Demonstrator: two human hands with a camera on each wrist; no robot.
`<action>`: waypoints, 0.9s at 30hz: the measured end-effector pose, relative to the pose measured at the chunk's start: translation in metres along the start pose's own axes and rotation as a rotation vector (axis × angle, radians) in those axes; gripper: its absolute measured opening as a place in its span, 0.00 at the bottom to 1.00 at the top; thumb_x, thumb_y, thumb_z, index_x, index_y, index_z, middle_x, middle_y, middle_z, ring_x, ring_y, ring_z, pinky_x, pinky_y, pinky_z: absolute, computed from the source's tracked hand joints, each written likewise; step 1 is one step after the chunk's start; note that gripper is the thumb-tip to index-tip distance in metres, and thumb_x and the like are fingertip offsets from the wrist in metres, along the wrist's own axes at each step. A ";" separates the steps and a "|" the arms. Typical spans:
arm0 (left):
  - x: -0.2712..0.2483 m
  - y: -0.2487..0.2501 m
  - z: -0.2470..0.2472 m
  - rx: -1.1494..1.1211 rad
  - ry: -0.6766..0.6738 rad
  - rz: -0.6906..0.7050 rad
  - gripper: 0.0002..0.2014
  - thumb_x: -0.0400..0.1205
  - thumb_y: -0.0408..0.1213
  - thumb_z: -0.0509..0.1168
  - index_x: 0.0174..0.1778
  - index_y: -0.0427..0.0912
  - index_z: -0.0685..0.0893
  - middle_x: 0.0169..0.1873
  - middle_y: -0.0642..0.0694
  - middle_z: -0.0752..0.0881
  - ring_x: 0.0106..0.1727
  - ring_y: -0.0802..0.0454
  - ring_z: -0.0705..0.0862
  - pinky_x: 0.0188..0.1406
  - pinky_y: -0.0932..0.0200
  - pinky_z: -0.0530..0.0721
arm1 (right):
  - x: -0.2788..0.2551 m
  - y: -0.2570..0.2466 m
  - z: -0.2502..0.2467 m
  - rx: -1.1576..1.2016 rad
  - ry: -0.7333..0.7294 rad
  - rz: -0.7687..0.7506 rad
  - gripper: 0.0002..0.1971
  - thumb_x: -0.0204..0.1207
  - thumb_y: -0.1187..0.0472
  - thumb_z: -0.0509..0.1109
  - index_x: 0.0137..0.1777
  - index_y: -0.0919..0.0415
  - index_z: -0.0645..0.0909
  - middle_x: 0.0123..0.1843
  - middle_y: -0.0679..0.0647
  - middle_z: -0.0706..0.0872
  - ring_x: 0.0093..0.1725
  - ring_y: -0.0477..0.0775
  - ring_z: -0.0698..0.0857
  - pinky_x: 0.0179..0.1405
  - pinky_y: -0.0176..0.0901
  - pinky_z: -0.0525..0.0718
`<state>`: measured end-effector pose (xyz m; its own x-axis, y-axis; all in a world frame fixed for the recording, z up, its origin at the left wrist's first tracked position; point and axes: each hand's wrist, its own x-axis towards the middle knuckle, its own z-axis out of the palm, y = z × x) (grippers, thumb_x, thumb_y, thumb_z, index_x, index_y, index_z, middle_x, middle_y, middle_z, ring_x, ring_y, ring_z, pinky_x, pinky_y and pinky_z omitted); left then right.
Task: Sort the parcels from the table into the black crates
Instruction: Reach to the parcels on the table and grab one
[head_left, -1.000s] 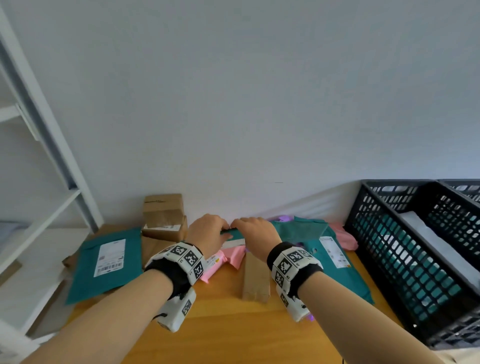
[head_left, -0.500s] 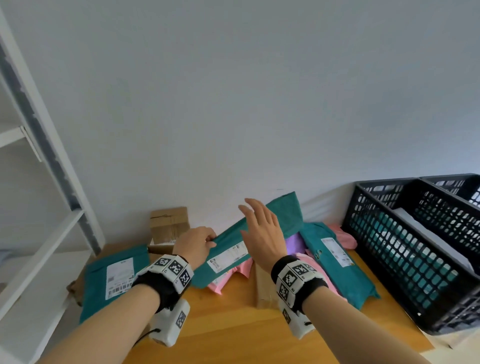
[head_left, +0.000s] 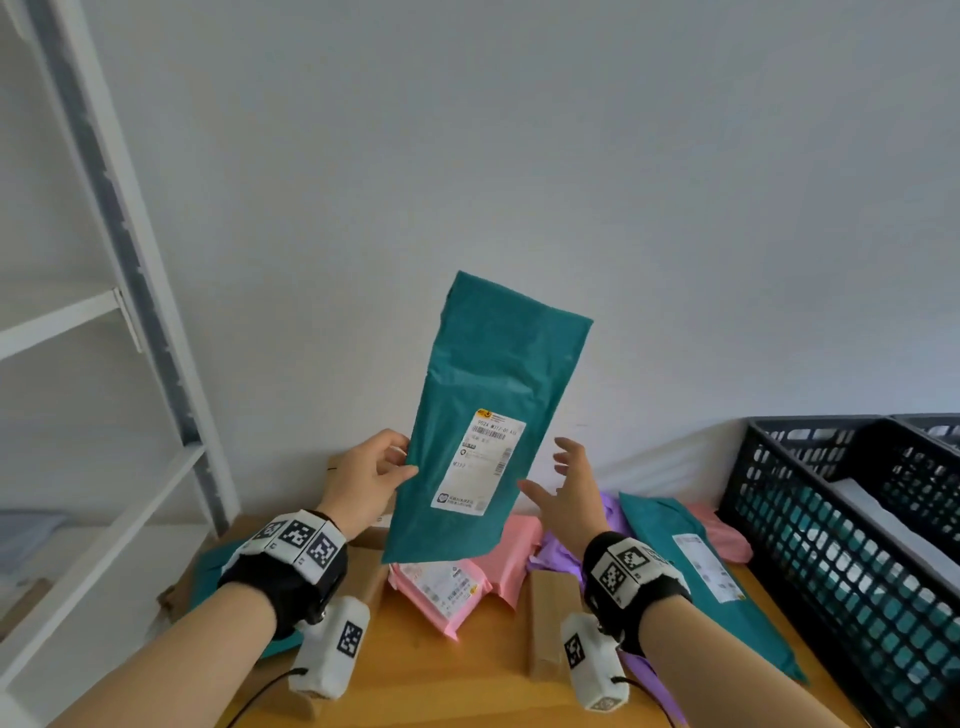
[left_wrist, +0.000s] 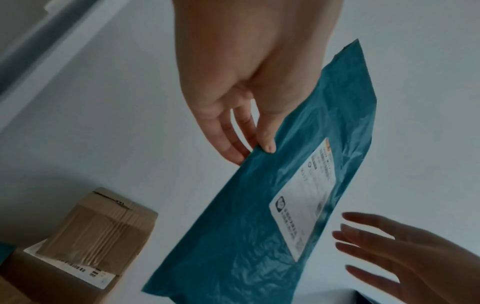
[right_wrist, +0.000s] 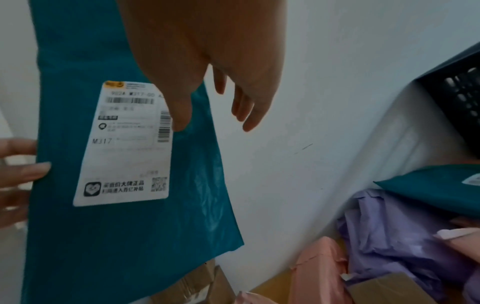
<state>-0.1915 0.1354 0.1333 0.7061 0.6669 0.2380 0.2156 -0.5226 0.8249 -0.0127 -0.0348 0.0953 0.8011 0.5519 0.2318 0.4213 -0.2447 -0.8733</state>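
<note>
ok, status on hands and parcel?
Left hand pinches the teal parcel by its edge, held upright above the table. Right hand open beside it, not touching. Black crate to the right, path clear.

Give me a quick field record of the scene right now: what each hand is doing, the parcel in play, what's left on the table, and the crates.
left hand: pinches the left edge of the teal parcel, held up with its label facing the camera
right hand: open, fingers spread beside the parcel's right edge; contact cannot be told
label code: M317
table: pink mailers, purple mailer, another teal mailer, cardboard boxes
black crates: at right; nearest one shows teal through its side
</note>
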 end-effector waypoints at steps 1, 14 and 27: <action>0.000 0.001 -0.003 -0.010 0.017 -0.005 0.08 0.79 0.31 0.69 0.44 0.50 0.80 0.42 0.49 0.87 0.45 0.50 0.86 0.46 0.55 0.86 | 0.003 -0.001 0.000 0.046 -0.029 0.018 0.38 0.72 0.59 0.78 0.77 0.57 0.61 0.71 0.57 0.73 0.68 0.52 0.74 0.68 0.46 0.75; -0.007 0.008 -0.035 -0.185 0.041 -0.091 0.15 0.79 0.28 0.68 0.60 0.46 0.80 0.46 0.41 0.89 0.48 0.45 0.88 0.51 0.52 0.88 | 0.022 -0.023 0.016 0.429 -0.278 0.016 0.29 0.75 0.72 0.71 0.73 0.51 0.70 0.54 0.57 0.88 0.55 0.55 0.88 0.51 0.49 0.89; -0.004 0.002 -0.054 -0.307 0.096 -0.163 0.15 0.80 0.26 0.67 0.60 0.44 0.79 0.47 0.37 0.87 0.45 0.45 0.89 0.43 0.53 0.90 | 0.027 -0.053 0.025 0.398 -0.287 -0.082 0.28 0.73 0.74 0.73 0.67 0.48 0.74 0.51 0.55 0.89 0.50 0.55 0.89 0.48 0.46 0.89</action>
<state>-0.2301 0.1605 0.1614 0.6090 0.7832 0.1254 0.0974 -0.2307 0.9681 -0.0237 0.0131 0.1367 0.5991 0.7676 0.2279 0.2378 0.1013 -0.9660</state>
